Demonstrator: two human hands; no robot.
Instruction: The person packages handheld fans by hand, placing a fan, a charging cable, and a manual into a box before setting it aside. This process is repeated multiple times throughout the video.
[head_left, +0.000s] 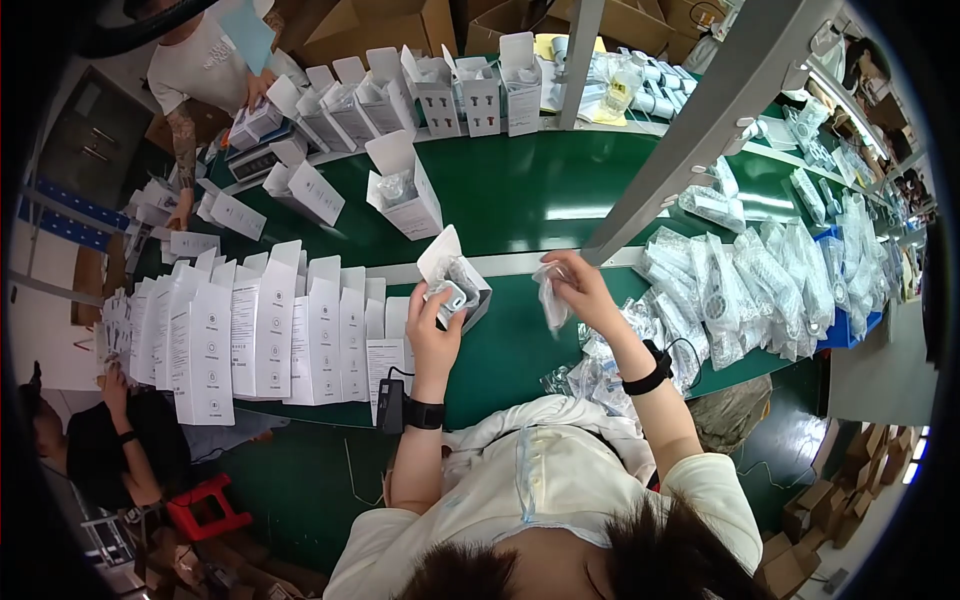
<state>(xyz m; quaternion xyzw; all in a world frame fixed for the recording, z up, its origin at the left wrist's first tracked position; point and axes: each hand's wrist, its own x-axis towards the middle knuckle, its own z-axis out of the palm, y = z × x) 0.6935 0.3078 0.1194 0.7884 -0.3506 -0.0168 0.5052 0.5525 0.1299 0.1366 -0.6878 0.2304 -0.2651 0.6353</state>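
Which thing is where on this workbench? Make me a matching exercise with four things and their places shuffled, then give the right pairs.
Things:
1. Clear plastic bag
2. Red plastic stool
3. Blue bin
4. Front row of tall white cartons

Places:
A. On the green table, left of the left hand
B. At the right, among bagged parts
C. In the right hand
D. Lower left, below table level

Pairs: 1-C, 2-D, 3-B, 4-A

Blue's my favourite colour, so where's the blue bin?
The blue bin is at the far right of the head view, beside the pile of clear plastic packages, well right of the person's right hand.
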